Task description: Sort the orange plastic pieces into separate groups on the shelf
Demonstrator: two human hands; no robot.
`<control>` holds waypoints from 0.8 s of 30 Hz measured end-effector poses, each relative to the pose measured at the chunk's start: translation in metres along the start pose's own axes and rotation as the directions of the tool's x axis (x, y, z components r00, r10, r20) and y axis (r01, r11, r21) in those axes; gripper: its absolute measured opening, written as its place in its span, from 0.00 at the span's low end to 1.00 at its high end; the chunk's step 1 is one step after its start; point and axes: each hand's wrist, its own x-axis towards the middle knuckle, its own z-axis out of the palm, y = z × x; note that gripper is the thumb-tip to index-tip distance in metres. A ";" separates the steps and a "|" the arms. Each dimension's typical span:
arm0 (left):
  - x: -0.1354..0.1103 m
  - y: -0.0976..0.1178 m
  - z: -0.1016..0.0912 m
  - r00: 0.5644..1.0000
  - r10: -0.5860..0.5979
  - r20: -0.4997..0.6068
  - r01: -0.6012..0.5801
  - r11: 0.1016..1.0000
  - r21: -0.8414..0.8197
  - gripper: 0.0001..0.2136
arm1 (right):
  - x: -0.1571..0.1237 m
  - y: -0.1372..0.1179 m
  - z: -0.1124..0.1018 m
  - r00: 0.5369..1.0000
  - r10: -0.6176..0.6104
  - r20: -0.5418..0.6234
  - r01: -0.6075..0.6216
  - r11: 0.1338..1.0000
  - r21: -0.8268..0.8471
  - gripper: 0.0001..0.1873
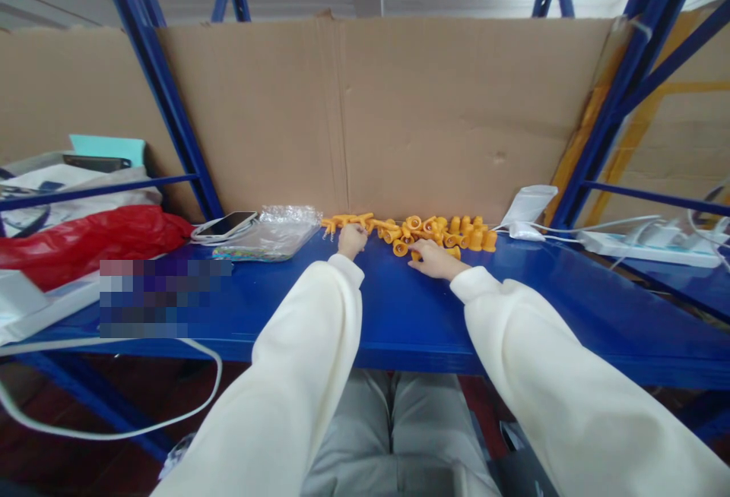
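A row of small orange plastic pieces lies along the back of the blue table [399, 307]. My left hand [352, 240] is closed at the left part of the row, beside branch-shaped orange pieces [345, 220]; what its fingers hold, if anything, is hidden. My right hand [434, 261] reaches in from the right, with thumb and fingers around a small orange cup [416, 255]. Several more orange cups [401, 248] lie tipped over in a heap around it. Farther right, other cups [475, 239] stand upside down in a cluster.
Left of the row are a clear plastic bag [277, 235] and a phone [231, 224] with a white cable. A red bag [108, 239] lies at far left. A white power strip [653, 246] is at right. Cardboard [456, 117] closes off the back between blue posts.
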 end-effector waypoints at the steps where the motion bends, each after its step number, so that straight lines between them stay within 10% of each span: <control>1: 0.000 0.001 0.000 1.000 0.000 -0.010 0.000 1.000 0.013 0.08 | 0.000 0.001 0.000 1.000 -0.004 -0.002 0.004 1.000 0.002 0.22; 13: -0.010 0.012 -0.008 0.993 0.093 -0.079 -0.079 0.982 0.169 0.10 | 0.000 0.004 0.000 1.000 0.008 0.007 -0.008 0.999 0.046 0.24; 24: -0.007 0.019 -0.009 0.998 -0.059 0.000 0.059 0.992 0.112 0.08 | 0.001 0.006 0.003 1.000 -0.014 -0.028 0.016 0.998 0.063 0.22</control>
